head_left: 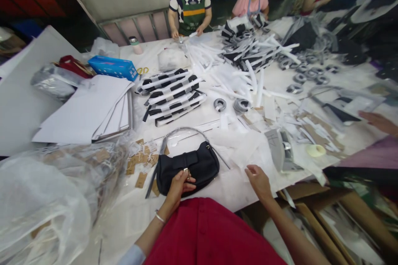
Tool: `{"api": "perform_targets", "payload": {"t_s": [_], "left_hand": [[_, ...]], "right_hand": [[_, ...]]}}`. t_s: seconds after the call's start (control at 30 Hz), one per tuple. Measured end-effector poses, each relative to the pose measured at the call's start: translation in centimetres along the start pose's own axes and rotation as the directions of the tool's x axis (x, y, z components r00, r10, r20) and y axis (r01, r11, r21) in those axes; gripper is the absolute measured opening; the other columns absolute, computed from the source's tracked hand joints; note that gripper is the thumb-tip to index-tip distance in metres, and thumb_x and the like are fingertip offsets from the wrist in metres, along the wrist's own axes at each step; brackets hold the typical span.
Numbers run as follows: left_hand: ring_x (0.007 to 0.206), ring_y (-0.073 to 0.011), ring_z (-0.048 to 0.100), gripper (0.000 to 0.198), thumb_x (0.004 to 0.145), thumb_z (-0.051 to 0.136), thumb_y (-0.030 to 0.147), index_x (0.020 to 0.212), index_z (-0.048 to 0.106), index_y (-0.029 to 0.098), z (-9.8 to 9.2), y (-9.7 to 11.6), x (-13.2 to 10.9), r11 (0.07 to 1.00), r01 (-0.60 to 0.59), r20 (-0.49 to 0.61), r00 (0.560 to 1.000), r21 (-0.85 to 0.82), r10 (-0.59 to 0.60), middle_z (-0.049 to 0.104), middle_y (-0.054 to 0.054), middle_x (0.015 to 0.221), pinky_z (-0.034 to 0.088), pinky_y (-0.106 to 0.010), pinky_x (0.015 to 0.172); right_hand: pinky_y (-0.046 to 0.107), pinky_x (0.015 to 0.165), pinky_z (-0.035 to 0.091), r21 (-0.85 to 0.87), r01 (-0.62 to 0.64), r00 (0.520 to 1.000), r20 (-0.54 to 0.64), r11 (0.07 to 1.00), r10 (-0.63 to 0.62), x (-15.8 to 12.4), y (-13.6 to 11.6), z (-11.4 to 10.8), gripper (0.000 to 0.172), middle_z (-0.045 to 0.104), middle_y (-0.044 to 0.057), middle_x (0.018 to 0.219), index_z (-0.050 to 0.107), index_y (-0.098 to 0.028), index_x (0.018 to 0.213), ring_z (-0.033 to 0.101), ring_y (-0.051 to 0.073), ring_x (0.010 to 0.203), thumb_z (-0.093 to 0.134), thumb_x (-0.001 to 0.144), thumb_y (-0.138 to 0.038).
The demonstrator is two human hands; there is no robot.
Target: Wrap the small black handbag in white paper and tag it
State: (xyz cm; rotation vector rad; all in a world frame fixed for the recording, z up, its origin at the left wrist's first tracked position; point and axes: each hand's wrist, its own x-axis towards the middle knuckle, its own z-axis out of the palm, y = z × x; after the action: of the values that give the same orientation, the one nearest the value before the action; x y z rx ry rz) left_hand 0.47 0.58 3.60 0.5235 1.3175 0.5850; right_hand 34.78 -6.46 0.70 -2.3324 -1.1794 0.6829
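A small black handbag (199, 165) with a thin grey strap (186, 130) lies on the white table (214, 118) in front of me. My left hand (180, 184) rests on the bag's lower front, its fingers curled around a small gold clasp (186, 170). My right hand (258, 180) lies on white tissue paper (245, 149) to the right of the bag, fingers bent loosely and holding nothing that shows. A bracelet sits on my left wrist.
Clear plastic bags (46, 198) pile at the left. Stacked white sheets (93, 109), black-and-white wrapped bundles (172, 95), tape rolls (219, 104), a blue box (113, 67) and brown card tags (141, 161) cover the table. Two people work at the far edge; another's hand (379, 122) reaches in right.
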Motion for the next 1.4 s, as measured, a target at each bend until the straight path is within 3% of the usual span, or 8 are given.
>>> {"api": "perform_targets", "payload": {"t_s": [0.17,0.37,0.67,0.87,1.0,1.1,1.23,1.4], "left_hand": [[0.054,-0.0136,0.068,0.042,0.080,0.065,0.056,0.091,0.055,0.016,0.0,0.0,-0.1,1.000,-0.014,0.017,1.000,-0.009,0.014,0.071,-0.005,0.079,0.056,-0.025,0.058],[0.055,-0.0144,0.067,0.045,0.078,0.064,0.058,0.091,0.053,0.017,0.3,0.3,-0.7,1.000,-0.023,0.047,0.999,-0.011,0.024,0.072,-0.006,0.083,0.054,-0.025,0.057],[0.055,-0.0147,0.068,0.040,0.076,0.064,0.052,0.091,0.051,0.017,0.3,0.4,-1.1,1.000,-0.015,0.066,0.998,-0.017,0.016,0.073,-0.009,0.091,0.054,-0.025,0.057],[0.056,-0.0148,0.068,0.040,0.077,0.064,0.051,0.095,0.052,0.017,0.1,0.5,-1.1,1.000,-0.011,0.077,0.997,-0.016,0.013,0.073,-0.010,0.095,0.054,-0.026,0.060],[0.057,-0.0148,0.069,0.044,0.075,0.066,0.055,0.095,0.051,0.019,-0.2,0.3,-0.8,1.000,-0.017,0.076,0.997,-0.006,0.017,0.073,-0.009,0.097,0.056,-0.028,0.063],[0.056,-0.0146,0.069,0.045,0.075,0.067,0.057,0.095,0.051,0.019,-0.3,0.2,-0.4,1.000,0.001,0.066,0.998,0.014,-0.002,0.073,-0.009,0.098,0.056,-0.028,0.062],[0.055,-0.0151,0.068,0.045,0.074,0.069,0.056,0.093,0.051,0.019,-0.3,0.3,0.0,0.999,0.033,0.045,0.998,0.029,-0.034,0.073,-0.009,0.098,0.056,-0.028,0.060],[0.055,-0.0157,0.068,0.047,0.074,0.071,0.055,0.098,0.052,0.019,-0.4,0.2,0.3,0.999,0.031,0.012,0.999,0.031,-0.031,0.074,-0.008,0.095,0.057,-0.029,0.059]], "right_hand": [[0.047,0.103,0.042,-0.311,0.157,0.986,0.001,0.937,-0.165,-0.2,1.8,1.7,0.059,0.056,0.020,0.133,0.053,-0.012,0.127,0.051,0.034,0.124,0.057,0.077,-0.042],[0.049,0.106,0.039,-0.440,0.257,0.964,0.053,0.861,-0.260,0.2,2.2,3.4,0.058,0.046,0.021,0.144,0.046,-0.013,0.137,0.044,0.035,0.132,0.051,0.083,-0.034],[0.051,0.101,0.043,-0.411,0.176,0.984,0.058,0.894,-0.166,4.6,0.4,2.2,0.053,0.048,0.020,0.143,0.054,-0.015,0.130,0.048,0.036,0.128,0.047,0.081,-0.034],[0.046,0.105,0.041,-0.133,0.249,0.959,-0.105,0.959,-0.263,3.3,-1.6,1.1,0.045,0.065,0.016,0.120,0.064,-0.015,0.110,0.056,0.029,0.117,0.042,0.084,-0.043],[0.043,0.099,0.046,-0.068,0.241,0.964,-0.096,0.968,-0.247,1.9,-2.0,0.2,0.039,0.070,0.012,0.107,0.068,-0.018,0.098,0.062,0.026,0.102,0.042,0.086,-0.044],[0.043,0.096,0.047,-0.117,0.181,0.967,-0.157,0.976,-0.198,1.6,-0.2,-1.0,0.040,0.071,0.014,0.104,0.069,-0.017,0.096,0.063,0.026,0.099,0.040,0.087,-0.044],[0.046,0.099,0.046,-0.204,0.039,0.958,-0.270,0.978,-0.094,1.2,4.7,-2.7,0.044,0.069,0.018,0.110,0.067,-0.013,0.104,0.061,0.030,0.106,0.040,0.086,-0.043],[0.049,0.103,0.044,-0.447,-0.014,0.985,-0.160,0.894,-0.065,-0.5,9.8,-2.1,0.049,0.059,0.020,0.131,0.060,-0.011,0.123,0.054,0.035,0.123,0.044,0.084,-0.035]]}}
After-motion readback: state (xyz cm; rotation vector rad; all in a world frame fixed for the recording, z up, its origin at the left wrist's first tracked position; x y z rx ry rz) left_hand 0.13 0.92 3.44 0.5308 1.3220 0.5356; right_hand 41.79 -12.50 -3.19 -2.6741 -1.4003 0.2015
